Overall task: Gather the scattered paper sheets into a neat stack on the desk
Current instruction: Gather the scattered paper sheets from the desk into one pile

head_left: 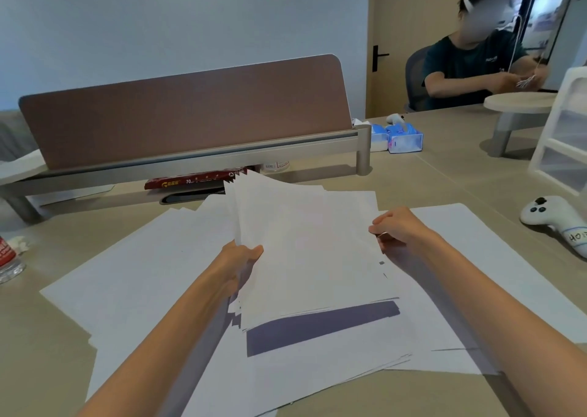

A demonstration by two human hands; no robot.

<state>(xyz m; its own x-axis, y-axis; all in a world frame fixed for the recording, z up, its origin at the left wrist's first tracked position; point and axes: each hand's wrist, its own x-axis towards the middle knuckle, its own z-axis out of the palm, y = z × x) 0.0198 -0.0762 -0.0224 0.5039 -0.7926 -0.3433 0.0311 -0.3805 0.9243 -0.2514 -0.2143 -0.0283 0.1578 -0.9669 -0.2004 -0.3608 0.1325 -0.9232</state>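
Head view: bundle of paper sheets (305, 251) held tilted above desk (444, 169), edges uneven. Left hand (243, 258) grips its left edge, thumb on top. Right hand (397, 229) pinches right edge, fingers curled. Loose sheets (127, 273) spread flat on desk beneath, overlapping. White controller (552, 216) on desk far right, apart from paper.

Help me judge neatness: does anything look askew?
Yes. The bundle held between the left hand and right hand is fanned, corners jagged at its far and near-left edges. Loose sheets lie skewed on the desk beneath.
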